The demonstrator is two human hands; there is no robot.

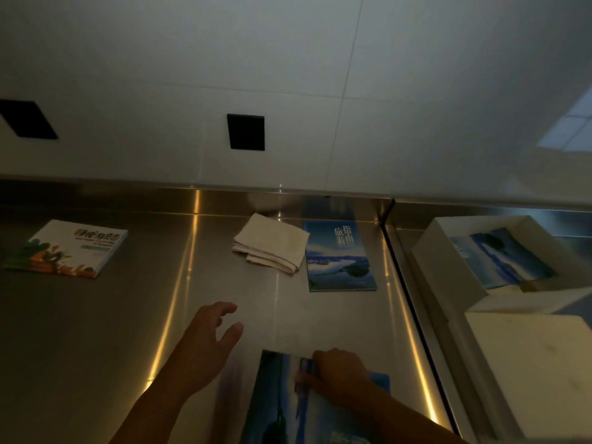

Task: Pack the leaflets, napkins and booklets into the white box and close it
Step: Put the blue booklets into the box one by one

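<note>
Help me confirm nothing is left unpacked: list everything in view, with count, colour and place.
white box: one, white, open, far right
boxed booklet: one, blue, inside the box
lid: one, white, nearer than the box
far booklet: one, blue, centre-right
napkin: one, off-white, folded, left of far booklet
leaflet: one, white, green and orange, far left
near booklet: one, blue, near edge
wall plates: two, black, wall
counter: one, steel
left hand: open, over counter
right hand: grips near booklet

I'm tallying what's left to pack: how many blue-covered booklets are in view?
3. The far booklet lies beside the folded napkin; the right hand grips the near booklet; the boxed booklet sits in the open white box. Others may hide beneath it.
</note>
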